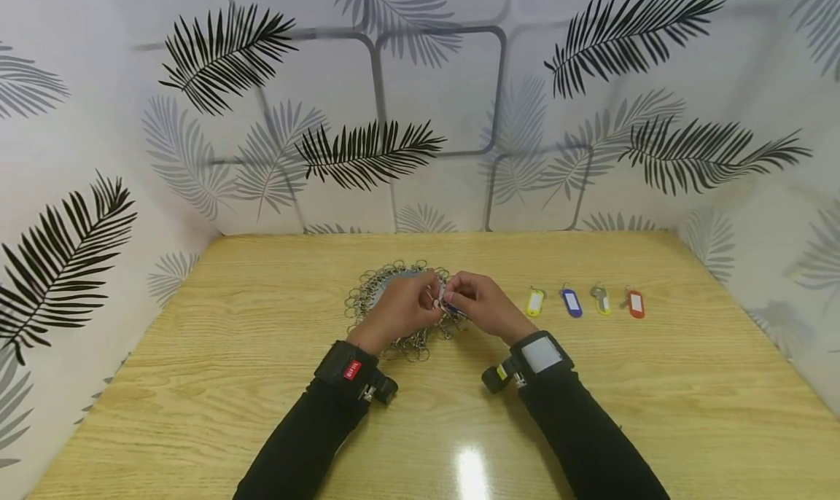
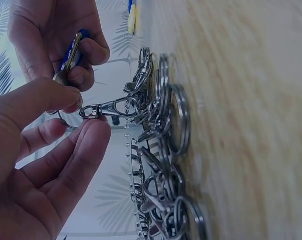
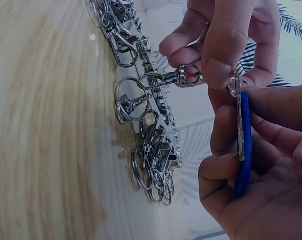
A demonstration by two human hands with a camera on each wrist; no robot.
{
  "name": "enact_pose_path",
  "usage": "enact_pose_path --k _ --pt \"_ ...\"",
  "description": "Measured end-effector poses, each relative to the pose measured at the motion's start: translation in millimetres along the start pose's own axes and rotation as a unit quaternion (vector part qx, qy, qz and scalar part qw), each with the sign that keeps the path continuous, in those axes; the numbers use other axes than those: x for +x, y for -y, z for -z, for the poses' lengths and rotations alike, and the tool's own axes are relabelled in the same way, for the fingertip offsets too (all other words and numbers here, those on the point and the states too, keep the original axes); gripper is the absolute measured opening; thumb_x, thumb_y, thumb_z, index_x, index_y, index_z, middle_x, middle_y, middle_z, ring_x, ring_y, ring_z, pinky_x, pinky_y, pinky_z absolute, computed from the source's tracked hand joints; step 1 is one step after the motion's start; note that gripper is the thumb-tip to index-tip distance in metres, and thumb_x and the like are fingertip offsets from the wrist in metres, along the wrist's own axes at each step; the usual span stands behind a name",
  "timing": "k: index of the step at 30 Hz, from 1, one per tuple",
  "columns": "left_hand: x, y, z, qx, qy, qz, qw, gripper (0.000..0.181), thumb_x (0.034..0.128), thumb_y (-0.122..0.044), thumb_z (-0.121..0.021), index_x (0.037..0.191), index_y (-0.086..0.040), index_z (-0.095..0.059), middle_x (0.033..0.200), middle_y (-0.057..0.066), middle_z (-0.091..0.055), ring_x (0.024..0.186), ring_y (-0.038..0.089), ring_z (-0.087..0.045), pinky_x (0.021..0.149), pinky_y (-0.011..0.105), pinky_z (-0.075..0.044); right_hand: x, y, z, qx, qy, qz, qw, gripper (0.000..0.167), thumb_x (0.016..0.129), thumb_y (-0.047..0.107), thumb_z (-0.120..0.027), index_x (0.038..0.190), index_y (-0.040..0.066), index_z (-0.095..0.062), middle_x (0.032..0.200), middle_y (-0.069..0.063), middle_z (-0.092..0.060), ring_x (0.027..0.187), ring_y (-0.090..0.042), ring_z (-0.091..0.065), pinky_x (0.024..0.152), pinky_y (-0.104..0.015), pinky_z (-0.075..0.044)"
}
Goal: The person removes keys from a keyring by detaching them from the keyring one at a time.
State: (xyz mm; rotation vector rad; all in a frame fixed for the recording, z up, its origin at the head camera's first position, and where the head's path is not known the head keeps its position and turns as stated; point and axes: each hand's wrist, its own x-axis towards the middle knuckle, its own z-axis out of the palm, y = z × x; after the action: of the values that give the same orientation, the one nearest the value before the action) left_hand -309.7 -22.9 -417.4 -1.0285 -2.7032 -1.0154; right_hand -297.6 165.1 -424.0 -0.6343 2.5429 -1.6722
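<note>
My left hand (image 1: 402, 305) pinches the split ring (image 2: 68, 121) of a swivel clasp (image 2: 112, 108) between thumb and fingers. My right hand (image 1: 484, 307) holds a blue key tag (image 3: 244, 150) with a metal key (image 3: 239, 115) lying along it, right up against the left fingertips. The clasp is hooked at the edge of a grey round rack (image 1: 378, 287), which is ringed with many clasps and split rings (image 2: 180, 120). How far the key's small ring is joined to the split ring is hidden by the fingers.
Right of the hands, several tagged keys lie in a row: a yellow tag (image 1: 535, 303), a blue tag (image 1: 572, 303), another yellow tag with its key (image 1: 601, 298) on top, and a red tag (image 1: 635, 304). The wooden table (image 1: 230, 354) meets a leaf-patterned wall (image 1: 433, 186) behind.
</note>
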Motion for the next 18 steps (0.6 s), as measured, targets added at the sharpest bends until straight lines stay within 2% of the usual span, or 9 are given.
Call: enact_pose_path --k 5,11,18 --pt "0.8 0.0 0.4 0.009 -0.010 -0.010 0.9999 0.018 0.0803 -0.012 -0.070 0.090 -0.007 -0.055 0.078 -0.003 -0.062 0.069 0.005 -0.059 0.062 0.023 -0.048 0.6 -0.1 -0.4 -0.008 -0.007 0.003 0.9999 0.007 0.094 0.012 -0.055 0.093 0.006 -0.060 0.083 -0.006 -0.061 0.074 -0.020 -0.053 0.066 -0.031 -0.043" --pt "0.3 -0.4 0.5 0.005 -0.016 -0.007 0.9998 0.019 0.0799 -0.011 -0.071 0.089 -0.008 -0.054 0.076 -0.003 -0.062 0.067 0.005 -0.059 0.062 0.022 -0.048 0.5 -1.2 -0.8 -0.010 -0.011 0.002 0.9999 0.008 0.095 0.013 -0.055 0.094 0.006 -0.060 0.084 -0.006 -0.061 0.075 -0.023 -0.054 0.065 -0.031 -0.042" --pt "-0.4 -0.5 -0.1 0.003 -0.016 -0.008 0.9998 0.019 0.0785 -0.010 -0.072 0.086 -0.009 -0.055 0.076 -0.004 -0.061 0.067 0.004 -0.059 0.061 0.022 -0.048 -1.6 -2.2 -1.4 -0.001 -0.008 0.003 1.0000 0.013 0.095 0.013 -0.055 0.098 0.001 -0.060 0.090 -0.015 -0.061 0.080 -0.031 -0.056 0.067 -0.031 -0.042"
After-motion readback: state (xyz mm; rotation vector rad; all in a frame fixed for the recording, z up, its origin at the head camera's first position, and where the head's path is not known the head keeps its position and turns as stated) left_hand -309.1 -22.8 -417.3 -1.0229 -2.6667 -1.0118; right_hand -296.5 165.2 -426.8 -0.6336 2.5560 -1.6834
